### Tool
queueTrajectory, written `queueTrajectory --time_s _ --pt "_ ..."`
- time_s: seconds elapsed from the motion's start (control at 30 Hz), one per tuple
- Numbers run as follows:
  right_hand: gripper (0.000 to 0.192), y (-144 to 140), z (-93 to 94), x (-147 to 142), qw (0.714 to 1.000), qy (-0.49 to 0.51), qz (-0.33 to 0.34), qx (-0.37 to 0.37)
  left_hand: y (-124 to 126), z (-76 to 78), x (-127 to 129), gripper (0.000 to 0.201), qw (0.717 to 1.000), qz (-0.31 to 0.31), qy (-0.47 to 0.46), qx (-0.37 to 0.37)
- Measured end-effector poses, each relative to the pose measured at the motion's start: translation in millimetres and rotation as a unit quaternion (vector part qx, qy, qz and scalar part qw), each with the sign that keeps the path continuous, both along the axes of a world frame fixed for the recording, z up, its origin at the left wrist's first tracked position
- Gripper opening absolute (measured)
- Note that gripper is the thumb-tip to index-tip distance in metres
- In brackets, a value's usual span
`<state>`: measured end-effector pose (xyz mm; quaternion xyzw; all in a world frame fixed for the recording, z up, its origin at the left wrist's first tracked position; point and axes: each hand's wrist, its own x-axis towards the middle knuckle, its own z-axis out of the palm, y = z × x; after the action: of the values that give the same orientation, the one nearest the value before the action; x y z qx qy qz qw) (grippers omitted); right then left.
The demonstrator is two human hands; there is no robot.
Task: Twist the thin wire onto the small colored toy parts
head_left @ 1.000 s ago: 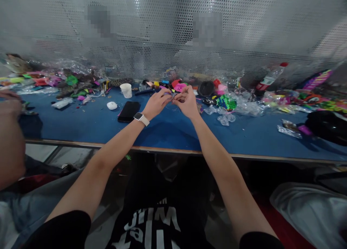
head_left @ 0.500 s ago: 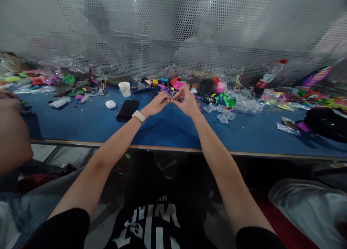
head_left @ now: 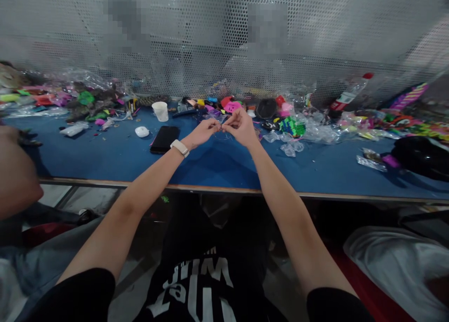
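Note:
My left hand (head_left: pixel 203 132) and my right hand (head_left: pixel 241 127) meet fingertip to fingertip over the middle of the blue table (head_left: pixel 224 165). Both pinch a small, thin item (head_left: pixel 221 128) between them; it is too small and blurred to name. A white watch (head_left: pixel 180 148) sits on my left wrist. A black phone (head_left: pixel 164 139) lies just left of my left hand. Clear plastic bags (head_left: pixel 289 147) lie to the right of my right hand.
Bright small toys (head_left: pixel 231 106), a white cup (head_left: pixel 160 111) and a white case (head_left: pixel 142 131) line the table's back. A perforated screen (head_left: pixel 224 41) stands behind, people beyond it. A bottle (head_left: pixel 347 97) and a black object (head_left: pixel 419 157) are at right. Another person's arm (head_left: pixel 14 172) is at left.
My hands have stayed together and dropped slightly toward the table, fingers still working the small item. The view has tilted a little. The arm at left has drawn back.

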<state>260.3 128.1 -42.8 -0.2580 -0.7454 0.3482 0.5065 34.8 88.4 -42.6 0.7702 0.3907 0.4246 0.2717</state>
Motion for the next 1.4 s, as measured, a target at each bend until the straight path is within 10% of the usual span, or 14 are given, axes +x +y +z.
queueTrajectory --time_s 0.23,0.7,1.0,1.23,1.4 --pt "0.085 8 -3.6 -7 0.999 0.027 -0.013 -0.04 -7 2.8 -1 0.021 0.963 0.114 0.132 0.204" --pt "0.068 -16 11.8 -11 0.999 -0.019 -0.03 0.004 -16 5.3 2 0.025 0.951 0.121 0.151 0.24" --pt "0.055 -23 13.1 -5 0.998 -0.052 -0.002 0.029 3 5.7 -9 0.027 1.0 0.022 0.012 0.002" --pt "0.052 -34 17.7 -10 0.995 -0.093 0.01 0.044 -1 12.6 -23 0.035 0.962 -0.092 -0.082 -0.245" --pt "0.055 -35 18.4 -8 0.991 -0.119 -0.012 0.054 -3 10.4 -24 0.04 0.945 -0.12 -0.14 -0.271"
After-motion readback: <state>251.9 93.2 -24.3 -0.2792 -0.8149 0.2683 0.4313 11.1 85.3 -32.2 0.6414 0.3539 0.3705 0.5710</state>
